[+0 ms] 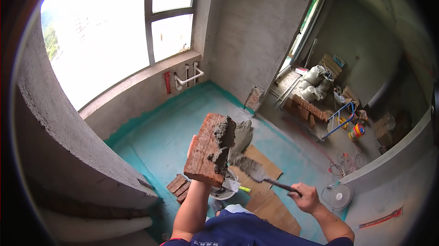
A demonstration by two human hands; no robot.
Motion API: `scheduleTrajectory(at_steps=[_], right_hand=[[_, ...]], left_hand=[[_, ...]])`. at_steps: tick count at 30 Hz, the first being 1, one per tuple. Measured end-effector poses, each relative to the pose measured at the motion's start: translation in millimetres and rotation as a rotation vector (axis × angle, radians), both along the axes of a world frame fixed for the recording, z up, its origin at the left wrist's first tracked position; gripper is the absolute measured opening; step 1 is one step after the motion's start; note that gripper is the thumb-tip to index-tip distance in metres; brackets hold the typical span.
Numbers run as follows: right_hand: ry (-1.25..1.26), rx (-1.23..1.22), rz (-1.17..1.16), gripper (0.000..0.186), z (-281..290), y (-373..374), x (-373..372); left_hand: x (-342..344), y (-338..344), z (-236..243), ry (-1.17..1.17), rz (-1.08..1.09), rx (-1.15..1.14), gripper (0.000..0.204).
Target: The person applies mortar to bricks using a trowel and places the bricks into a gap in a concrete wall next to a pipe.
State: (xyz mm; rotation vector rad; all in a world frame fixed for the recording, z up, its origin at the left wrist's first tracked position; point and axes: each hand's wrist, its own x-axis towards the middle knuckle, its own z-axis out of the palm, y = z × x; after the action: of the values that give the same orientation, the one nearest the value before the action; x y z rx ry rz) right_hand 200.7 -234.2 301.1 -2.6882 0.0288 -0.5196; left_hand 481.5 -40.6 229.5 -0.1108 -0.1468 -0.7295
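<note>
Here's the brick (199,154), up high in front of the chest, and the left hand (191,145) has it from beneath and along its left side, fingers curled against it; most of that grip is hidden behind the brick, so how tightly it pinches I can't tell. That hold looks chosen to leave the right-hand face free, and look, that's where the mortar (221,137) sits, a ragged grey ridge along the edge. Over to the right, the right hand (305,198) is closed round the handle of the trowel (254,171), its blade angled up and left toward the coated face, probably so the flat can meet the mortar squarely. Blade and brick all but meet; whether they touch, I can't say. So the brick lies right in the left hand, and up and left of the right hand, with the trowel bridging the gap. Down below, the bucket (221,196) stands partly hidden under the brick, handy for catching drips, I'd judge, with spare bricks (177,184) stacked to its left and cardboard (276,211) on the floor to its right.
</note>
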Motion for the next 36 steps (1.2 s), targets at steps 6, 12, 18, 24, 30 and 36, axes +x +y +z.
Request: scheduleTrajectory(at_steps=[6,12,18,24,30,36], right_hand=[[0.098,-0.013,0.080,0.016,91,-22,66],[0.387,-0.083,0.219,0.022,137,-33,79],[0.484,-0.201,0.281,0.022,136,-11,77],[0.291,-0.294,0.329,0.024,126,0,67],[0.202,-0.352,0.296,0.022,71,-12,41],[0.106,-0.293,0.269,0.022,52,-10,25]], left_hand=[[-3,15,-20,0.062,-0.052,0.078,0.062],[-11,16,-27,0.142,-0.038,0.112,0.054],[-14,23,-11,0.243,-0.002,0.127,0.049],[-7,25,-27,0.234,0.109,0.153,0.048],[-3,14,-44,0.140,0.102,0.045,0.051],[-1,15,-43,0.024,0.136,0.110,0.046]])
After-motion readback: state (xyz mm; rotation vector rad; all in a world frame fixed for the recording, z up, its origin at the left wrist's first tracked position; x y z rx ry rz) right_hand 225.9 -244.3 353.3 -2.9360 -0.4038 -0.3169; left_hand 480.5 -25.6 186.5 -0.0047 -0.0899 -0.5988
